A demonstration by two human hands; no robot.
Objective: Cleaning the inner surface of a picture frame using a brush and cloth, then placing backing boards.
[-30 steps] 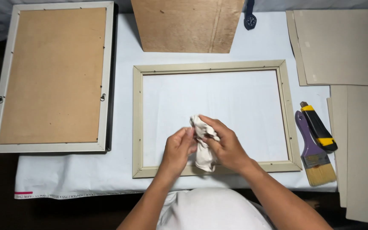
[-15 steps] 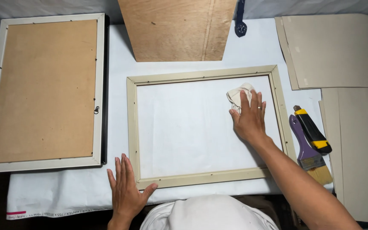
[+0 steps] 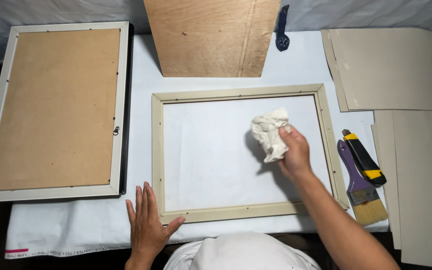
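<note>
Gripping crumpled cloth [image 3: 270,134] in our right hand [image 3: 293,154], fingers closed round it, at frame's [image 3: 239,94] 2 o'clock. Our left hand [image 3: 148,222] flat, fingers spread, at frame's 7 o'clock corner.

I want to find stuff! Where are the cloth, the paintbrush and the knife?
white cloth [image 3: 270,132], head view, crumpled middle.
purple paintbrush [image 3: 354,175], head view, handle.
yellow-and-black knife [image 3: 365,160], head view, black body.

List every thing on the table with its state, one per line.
Open frame: lying flat, glazing in.
Cloth: crumpled, gripped by right hand.
Left hand: flat, thumb on frame corner.
Second frame: face down, backing fitted.
Utility knife: blade hidden.
Paintbrush: lying idle.
</note>
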